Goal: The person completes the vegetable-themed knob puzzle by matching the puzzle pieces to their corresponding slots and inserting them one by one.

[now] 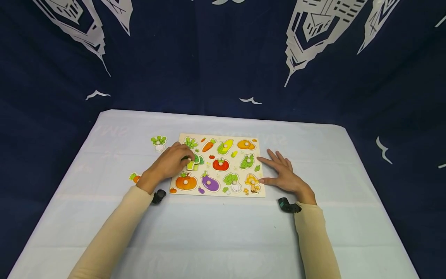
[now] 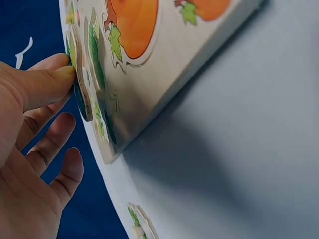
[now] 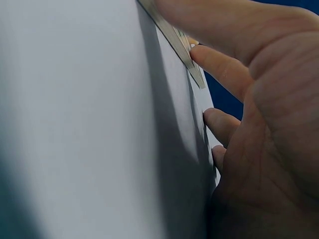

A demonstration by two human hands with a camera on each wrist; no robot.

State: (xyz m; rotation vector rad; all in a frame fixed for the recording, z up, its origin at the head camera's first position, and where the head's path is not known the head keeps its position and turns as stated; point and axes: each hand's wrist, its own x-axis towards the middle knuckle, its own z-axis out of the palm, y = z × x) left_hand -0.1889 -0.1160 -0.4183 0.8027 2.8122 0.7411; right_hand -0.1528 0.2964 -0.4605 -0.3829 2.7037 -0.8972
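My left hand (image 1: 171, 162) is over the left part of a wooden vegetable puzzle board (image 1: 205, 168). Its thumb and forefinger pinch a broccoli puzzle piece (image 2: 79, 84), tilted just off the board in the left wrist view; the other fingers are loosely bent. Close beside it on the board are a pumpkin piece (image 1: 186, 182) and an eggplant piece (image 1: 210, 182). At the board's right edge lies my right hand (image 1: 283, 174), fingers spread, with thumb and forefinger touching that edge near the mushroom piece (image 1: 252, 183). The right wrist view shows its fingers mostly straight.
Left of the board, a white root vegetable piece with green leaves (image 1: 159, 143) lies on the white-covered table (image 1: 223, 232). A carrot piece (image 1: 134, 177) is partly hidden by the left wrist. A dark blue patterned curtain (image 1: 198, 69) hangs behind the table.
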